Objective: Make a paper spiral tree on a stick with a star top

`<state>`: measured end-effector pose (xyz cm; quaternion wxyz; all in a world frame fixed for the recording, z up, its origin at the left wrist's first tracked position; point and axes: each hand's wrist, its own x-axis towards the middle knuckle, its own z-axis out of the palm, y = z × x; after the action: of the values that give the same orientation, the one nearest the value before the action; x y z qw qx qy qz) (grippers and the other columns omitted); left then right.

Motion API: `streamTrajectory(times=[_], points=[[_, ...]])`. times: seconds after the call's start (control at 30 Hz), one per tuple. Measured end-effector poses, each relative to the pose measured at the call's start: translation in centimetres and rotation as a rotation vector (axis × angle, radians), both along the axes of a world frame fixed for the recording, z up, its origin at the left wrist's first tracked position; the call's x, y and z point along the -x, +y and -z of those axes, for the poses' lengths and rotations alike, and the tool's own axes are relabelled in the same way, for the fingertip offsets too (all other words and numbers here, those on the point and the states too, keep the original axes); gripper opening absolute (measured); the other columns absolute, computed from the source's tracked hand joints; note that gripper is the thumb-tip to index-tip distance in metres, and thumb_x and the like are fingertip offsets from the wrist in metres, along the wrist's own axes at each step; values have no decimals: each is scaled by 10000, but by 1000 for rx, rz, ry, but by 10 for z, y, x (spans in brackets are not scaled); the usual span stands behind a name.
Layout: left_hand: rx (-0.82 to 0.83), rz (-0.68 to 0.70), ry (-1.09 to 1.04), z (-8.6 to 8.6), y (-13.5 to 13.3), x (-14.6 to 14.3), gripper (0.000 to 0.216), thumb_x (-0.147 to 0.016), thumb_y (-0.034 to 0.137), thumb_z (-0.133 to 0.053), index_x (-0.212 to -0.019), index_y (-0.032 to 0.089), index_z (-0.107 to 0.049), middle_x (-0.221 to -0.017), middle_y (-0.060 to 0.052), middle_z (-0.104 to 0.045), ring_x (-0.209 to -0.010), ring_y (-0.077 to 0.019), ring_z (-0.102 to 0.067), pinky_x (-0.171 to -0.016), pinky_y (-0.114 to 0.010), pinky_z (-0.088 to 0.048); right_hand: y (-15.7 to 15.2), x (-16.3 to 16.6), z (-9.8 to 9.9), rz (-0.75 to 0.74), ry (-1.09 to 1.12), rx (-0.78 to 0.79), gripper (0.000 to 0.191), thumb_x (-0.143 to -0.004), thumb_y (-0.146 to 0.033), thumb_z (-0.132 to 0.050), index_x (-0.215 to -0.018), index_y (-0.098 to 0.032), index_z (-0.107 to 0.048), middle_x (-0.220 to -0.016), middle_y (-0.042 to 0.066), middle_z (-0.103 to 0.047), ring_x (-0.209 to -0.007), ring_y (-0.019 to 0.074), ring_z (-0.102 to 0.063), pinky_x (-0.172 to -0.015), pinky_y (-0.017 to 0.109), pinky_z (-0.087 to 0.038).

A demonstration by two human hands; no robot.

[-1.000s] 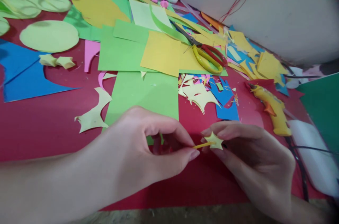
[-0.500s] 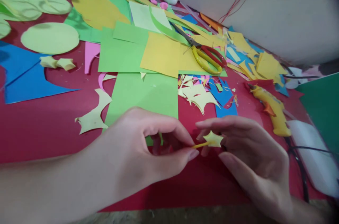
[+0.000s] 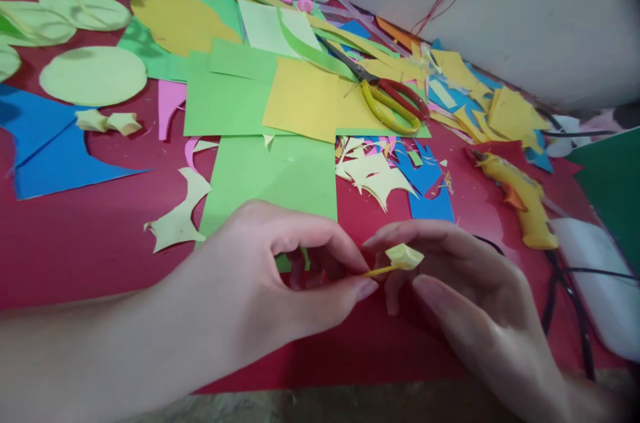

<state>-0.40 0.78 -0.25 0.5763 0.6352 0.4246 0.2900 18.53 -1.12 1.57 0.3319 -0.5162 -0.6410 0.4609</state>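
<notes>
My left hand point(image 3: 270, 276) pinches a thin yellow stick point(image 3: 379, 271) between thumb and forefinger, low over the red table cover point(image 3: 75, 243). On the stick's far end sits a small pale yellow paper star point(image 3: 404, 256), tilted edge-on. My right hand point(image 3: 470, 296) cups the star from the right; its forefinger rests above the star, its thumb lies below, and its fingers are loosely curled without gripping.
Green paper sheets point(image 3: 273, 173) and yellow paper sheets point(image 3: 303, 100) lie behind my hands, with paper scraps point(image 3: 373, 176). Scissors with yellow and red handles point(image 3: 390, 103) lie further back. At the right are a yellow glue gun point(image 3: 520, 196) and black cables. Two folded stars point(image 3: 107, 122) rest at left.
My right hand has loosened from a pinch on the star to a loose cup around it. The star has turned from flat-on to edge-on. My left hand kept still.
</notes>
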Motion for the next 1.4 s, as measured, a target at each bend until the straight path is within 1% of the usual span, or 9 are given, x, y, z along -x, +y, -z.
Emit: streamTrajectory(times=[0.27, 0.37, 0.53, 0.67, 0.73, 0.97, 1.17, 1.33, 1.4], points=[[-13, -7, 56, -2, 2, -3, 83, -722, 240, -626, -643, 266, -634, -570, 118, -646, -477, -28, -552, -418, -44, -422, -1, 3, 1, 22, 2, 30, 202, -743, -108, -580, -904, -226, -605, -838, 5, -697, -738, 143, -669, -378, 107, -472], [-24, -10, 85, -3, 1, -2, 75, -717, 255, -626, -645, 271, -640, -563, 113, -643, -453, -37, -535, -392, -63, -415, -2, 2, 1, 14, 5, 28, 189, -748, -115, -579, -901, -222, -606, -828, 6, -698, -733, 143, -670, -382, 109, -477], [-32, -10, 87, -3, 1, -1, 73, -706, 237, -628, -638, 260, -640, -577, 101, -649, -487, -49, -562, -422, -74, -438, -3, 2, 1, 25, 12, 28, 192, -738, -109, -585, -893, -220, -606, -811, 8, -694, -725, 142, -665, -384, 107, -478], [-32, -18, 82, -3, 2, -2, 72, -688, 219, -639, -625, 253, -637, -570, 104, -647, -475, -42, -556, -408, -68, -424, -2, 4, 0, 17, 32, 61, 172, -739, -103, -578, -875, -209, -596, -758, 3, -673, -560, 104, -630, -432, 135, -507], [-26, -14, 75, -3, 2, -2, 71, -684, 213, -640, -623, 251, -637, -557, 108, -642, -458, -35, -544, -390, -61, -408, -3, 4, 1, 12, 54, 93, 164, -751, -111, -575, -883, -209, -579, -749, -5, -656, -514, 88, -608, -463, 149, -521], [1, -3, 88, -4, 1, -3, 83, -696, 226, -637, -615, 238, -624, -552, 108, -644, -456, -21, -540, -397, -36, -400, -4, 4, 5, -22, 93, 118, 187, -772, -92, -551, -913, -214, -547, -755, -20, -621, -517, 77, -594, -470, 147, -517], [-13, -2, 88, -3, 1, -4, 95, -687, 184, -627, -608, 235, -615, -540, 113, -628, -440, -20, -529, -385, -42, -393, -5, 5, 4, -22, 103, 115, 188, -768, -72, -543, -893, -211, -546, -766, -31, -602, -512, 66, -590, -463, 142, -505], [-11, 8, 74, -3, 1, -4, 103, -693, 165, -616, -607, 223, -609, -526, 110, -619, -434, -17, -519, -385, -41, -388, -4, 6, 3, -2, 124, 132, 177, -771, -76, -541, -887, -211, -548, -745, -38, -601, -491, 62, -587, -453, 149, -497], [-15, 7, 67, -3, 1, -4, 103, -688, 157, -618, -608, 222, -612, -519, 111, -615, -425, -13, -512, -371, -37, -374, -4, 7, 3, -2, 121, 158, 166, -775, -87, -539, -877, -218, -539, -701, -46, -602, -481, 65, -585, -429, 149, -483]])
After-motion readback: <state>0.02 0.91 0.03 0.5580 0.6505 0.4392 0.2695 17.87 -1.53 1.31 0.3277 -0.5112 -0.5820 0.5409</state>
